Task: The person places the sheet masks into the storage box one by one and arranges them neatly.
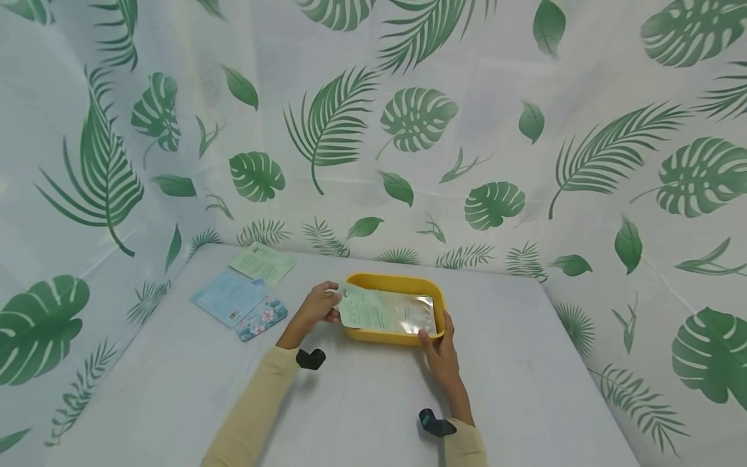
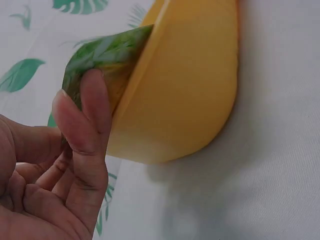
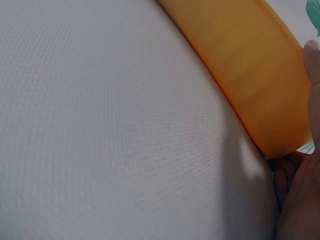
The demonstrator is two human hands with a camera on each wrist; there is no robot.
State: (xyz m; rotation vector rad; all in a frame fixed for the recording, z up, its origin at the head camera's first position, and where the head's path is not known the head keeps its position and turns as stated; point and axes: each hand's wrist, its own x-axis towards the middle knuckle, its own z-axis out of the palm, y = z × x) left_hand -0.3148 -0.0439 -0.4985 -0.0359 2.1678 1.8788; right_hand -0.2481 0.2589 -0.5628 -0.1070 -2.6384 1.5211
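A yellow plastic bin (image 1: pixel 382 338) stands on the white table. My left hand (image 1: pixel 320 303) pinches the left edge of a flat green sachet (image 1: pixel 364 308), like a sheet-mask packet, that lies over the bin's left end. Its leafy printed underside shows in the left wrist view, between thumb and fingers. Beneath and to the right of it, a silvery sachet (image 1: pixel 419 318) lies in the bin. My right hand (image 1: pixel 445 357) grips the bin's front right corner, thumb at the front rim and fingers along the right side. In the right wrist view, fingers touch the yellow wall (image 3: pixel 250 65) low down.
Left of the bin lie a light green sachet (image 1: pixel 262 263), a pale blue sachet (image 1: pixel 229 297) and a blue floral sachet (image 1: pixel 262 318), partly overlapping. Leaf-printed white curtains (image 1: pixel 443 181) surround the table at the back and sides.
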